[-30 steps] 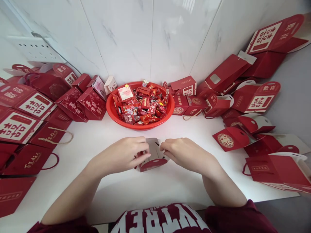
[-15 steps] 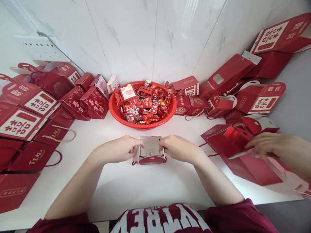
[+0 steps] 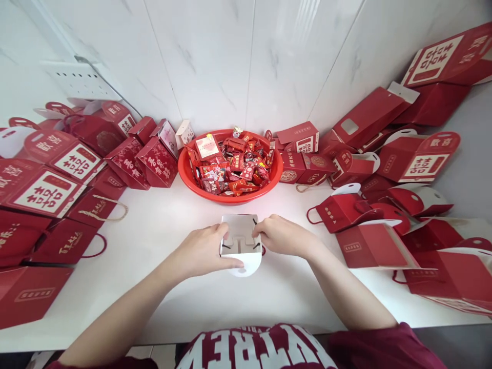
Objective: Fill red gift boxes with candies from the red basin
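A small paper candy box (image 3: 240, 228) stands open on the white table in front of me, its pale inside facing up and black cord ends showing near its corners. My left hand (image 3: 205, 248) grips its left wall, fingers at the rim and thumb across the white front flap (image 3: 248, 264), which is folded outward. On the right rim my right hand (image 3: 274, 233) is closed, with curled fingers reaching just inside the wall. A bit of dark red cord shows beside the box under that hand. Behind it sits a red basin (image 3: 230, 200) full of wrapped candies (image 3: 238, 164).
Red boxes (image 3: 46, 192) are stacked along the left, some with cord handles. More closed boxes (image 3: 294, 164) stand right of the basin. Open red boxes (image 3: 378, 246) crowd the right side. A tiled wall (image 3: 215, 61) and a power strip (image 3: 79, 79) are behind.
The near flap, red and raised before, is now folded outward, showing white. My left thumb has moved onto it. Another person's hand at the right has left the view, and boxes there have shifted.
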`<state>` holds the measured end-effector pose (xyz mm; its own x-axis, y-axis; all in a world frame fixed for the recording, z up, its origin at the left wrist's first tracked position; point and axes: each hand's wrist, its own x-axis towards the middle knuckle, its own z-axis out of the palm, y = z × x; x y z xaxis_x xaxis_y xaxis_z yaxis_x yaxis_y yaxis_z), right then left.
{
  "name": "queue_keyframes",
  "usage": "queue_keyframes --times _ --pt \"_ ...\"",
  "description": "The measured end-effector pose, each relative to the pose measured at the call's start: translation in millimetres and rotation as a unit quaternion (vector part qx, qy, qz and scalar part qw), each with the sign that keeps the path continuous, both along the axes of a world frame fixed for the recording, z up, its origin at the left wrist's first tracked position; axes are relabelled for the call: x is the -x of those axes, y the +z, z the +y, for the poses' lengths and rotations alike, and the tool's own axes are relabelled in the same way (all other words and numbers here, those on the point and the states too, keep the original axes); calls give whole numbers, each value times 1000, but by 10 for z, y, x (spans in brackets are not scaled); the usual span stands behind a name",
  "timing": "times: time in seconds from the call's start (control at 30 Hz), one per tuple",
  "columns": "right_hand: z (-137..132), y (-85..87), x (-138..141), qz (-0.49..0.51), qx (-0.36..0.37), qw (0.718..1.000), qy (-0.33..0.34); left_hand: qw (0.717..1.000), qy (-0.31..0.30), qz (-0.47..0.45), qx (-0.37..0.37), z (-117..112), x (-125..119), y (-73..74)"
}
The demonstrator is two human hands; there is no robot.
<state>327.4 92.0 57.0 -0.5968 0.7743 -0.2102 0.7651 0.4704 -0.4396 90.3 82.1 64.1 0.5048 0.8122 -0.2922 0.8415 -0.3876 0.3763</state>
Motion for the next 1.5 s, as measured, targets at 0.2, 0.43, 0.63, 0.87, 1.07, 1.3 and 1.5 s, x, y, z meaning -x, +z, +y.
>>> queue_keyframes --times 0.2,0.43,0.63,0.87,1.07,1.3,1.5 --pt "-196 -54 -73 52 -42 998 -3 999 -11 -31 -16 -167 30 -170" --pt "-185 -237 -19 148 -210 965 57 997 -43 -50 -50 -123 60 -290" --pt "-133 -473 18 246 -121 961 38 986 -76 -46 -140 -129 90 -449" --pt "-132 -793 167 392 -160 905 -35 939 -72 -303 -145 -61 118 -897" --pt "-101 -1087 314 518 -102 835 -156 855 -50 -514 48 84 -17 -1226" --pt "40 -906 222 432 -233 861 -134 848 7 -530 -18 270 -36 -1204" --pt "393 -319 114 393 -322 855 -108 856 15 -515 -43 317 34 -1254"
